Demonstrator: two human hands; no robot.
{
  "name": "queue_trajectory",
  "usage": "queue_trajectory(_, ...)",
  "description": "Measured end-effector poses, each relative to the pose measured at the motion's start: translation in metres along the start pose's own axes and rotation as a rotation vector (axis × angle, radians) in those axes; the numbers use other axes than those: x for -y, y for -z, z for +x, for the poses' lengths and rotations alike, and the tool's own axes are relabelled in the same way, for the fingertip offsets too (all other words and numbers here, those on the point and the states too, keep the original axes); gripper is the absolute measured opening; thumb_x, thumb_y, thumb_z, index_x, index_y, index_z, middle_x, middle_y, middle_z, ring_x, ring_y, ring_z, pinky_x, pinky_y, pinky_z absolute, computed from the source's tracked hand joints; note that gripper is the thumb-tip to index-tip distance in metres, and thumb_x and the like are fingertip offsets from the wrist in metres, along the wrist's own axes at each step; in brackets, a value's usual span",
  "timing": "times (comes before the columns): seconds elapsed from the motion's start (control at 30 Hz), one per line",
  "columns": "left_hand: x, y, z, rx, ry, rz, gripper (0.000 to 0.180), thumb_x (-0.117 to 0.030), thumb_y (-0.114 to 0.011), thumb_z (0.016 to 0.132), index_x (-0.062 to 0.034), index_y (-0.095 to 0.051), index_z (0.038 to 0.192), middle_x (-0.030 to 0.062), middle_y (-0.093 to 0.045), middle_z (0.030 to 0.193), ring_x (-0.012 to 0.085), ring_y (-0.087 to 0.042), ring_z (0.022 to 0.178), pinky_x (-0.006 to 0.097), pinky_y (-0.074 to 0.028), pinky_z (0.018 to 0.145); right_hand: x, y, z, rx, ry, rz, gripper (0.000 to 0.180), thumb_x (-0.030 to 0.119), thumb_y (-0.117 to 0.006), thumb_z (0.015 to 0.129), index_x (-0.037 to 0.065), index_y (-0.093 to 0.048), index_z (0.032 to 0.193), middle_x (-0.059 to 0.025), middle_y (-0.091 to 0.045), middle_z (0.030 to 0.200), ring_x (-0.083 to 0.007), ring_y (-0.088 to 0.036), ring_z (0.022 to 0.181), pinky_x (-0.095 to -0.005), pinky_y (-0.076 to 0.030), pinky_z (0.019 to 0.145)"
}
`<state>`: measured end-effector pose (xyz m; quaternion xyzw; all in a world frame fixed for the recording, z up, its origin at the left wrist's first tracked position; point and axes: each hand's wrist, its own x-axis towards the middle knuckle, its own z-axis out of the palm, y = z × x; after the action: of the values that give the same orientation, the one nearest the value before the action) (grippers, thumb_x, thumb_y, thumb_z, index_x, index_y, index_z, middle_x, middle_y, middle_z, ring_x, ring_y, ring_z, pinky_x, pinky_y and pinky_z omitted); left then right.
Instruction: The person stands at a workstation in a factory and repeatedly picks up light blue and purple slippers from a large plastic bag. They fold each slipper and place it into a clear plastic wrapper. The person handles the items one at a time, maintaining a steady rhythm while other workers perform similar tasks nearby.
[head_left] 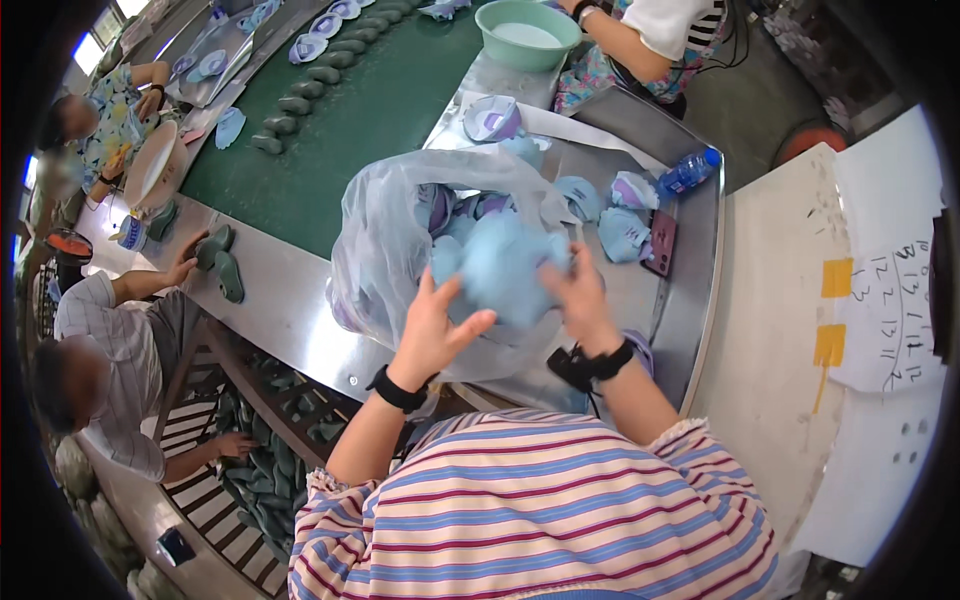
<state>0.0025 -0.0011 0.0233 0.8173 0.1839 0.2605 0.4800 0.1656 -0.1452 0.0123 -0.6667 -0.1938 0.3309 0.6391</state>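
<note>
A light-blue shoe upper (508, 268), smeared by motion, is over the mouth of a large clear plastic bag (375, 235). My right hand (582, 300), also blurred, grips its right edge. At the lower left of the upper, my left hand (437, 325) has its thumb and fingers spread; whether it touches the upper I cannot tell. More blue and purple uppers (437, 207) lie inside the bag. To the bag's right, several loose uppers (626, 234) rest on the metal worktop (600, 290).
A blue-capped bottle (690, 172) and a phone (660, 243) lie near the raised right rim. Beyond the bag, a green conveyor belt (390, 120) carries dark shoe lasts (310, 90) and uppers. A green basin (527, 35) stands far right. Co-workers sit left and far right; one touches lasts (228, 270).
</note>
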Motion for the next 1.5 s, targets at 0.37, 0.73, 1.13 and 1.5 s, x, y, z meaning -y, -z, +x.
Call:
queue_trajectory(0.37,0.035,0.018,-0.018,-0.035,0.144,-0.506,0.056,-0.034,-0.068,0.073,0.0024,-0.049,0.112,0.0092,-0.057,0.101,0.0209,-0.051,0.099,0.032,-0.037,0.089,0.015,-0.004,0.018,0.664,0.199,-0.190,0.048,0.030,-0.060,0.081,0.008,-0.042,0.120,-0.0080,-0.046,0.118,-0.0168,-0.041,0.112,-0.0328,-0.033,0.094)
queue_trajectory(0.73,0.055,0.003,-0.036,0.027,0.116,-0.607,0.050,-0.032,-0.050,0.084,0.0030,-0.045,0.120,0.0152,-0.048,0.120,0.0270,-0.039,0.116,0.038,-0.020,0.103,0.021,-0.044,-0.025,0.556,0.029,0.582,0.044,0.010,-0.071,0.070,0.006,-0.040,0.101,-0.0037,-0.049,0.094,-0.0115,-0.048,0.086,-0.0251,-0.038,0.075)
queue_trajectory(1.13,0.047,0.021,-0.050,-0.482,-0.018,-0.493,0.047,-0.033,-0.069,0.068,-0.0010,-0.048,0.096,0.0036,-0.047,0.092,0.0152,-0.046,0.089,0.029,-0.034,0.083,0.031,-0.027,-0.018,-0.085,0.218,0.884,0.049,0.017,-0.061,0.080,0.011,-0.033,0.120,-0.0049,-0.044,0.117,-0.0206,-0.045,0.108,-0.0367,-0.036,0.092)
queue_trajectory(1.5,0.022,0.046,-0.024,-0.240,0.193,-0.355,0.035,-0.010,-0.060,0.065,0.0035,-0.052,0.096,0.0075,-0.049,0.099,0.0157,-0.046,0.089,0.026,-0.036,0.080,0.021,0.015,-0.009,0.040,-0.016,1.137,0.038,0.027,-0.051,0.084,0.006,-0.050,0.116,-0.0094,-0.054,0.116,-0.0263,-0.050,0.108,-0.0424,-0.036,0.096)
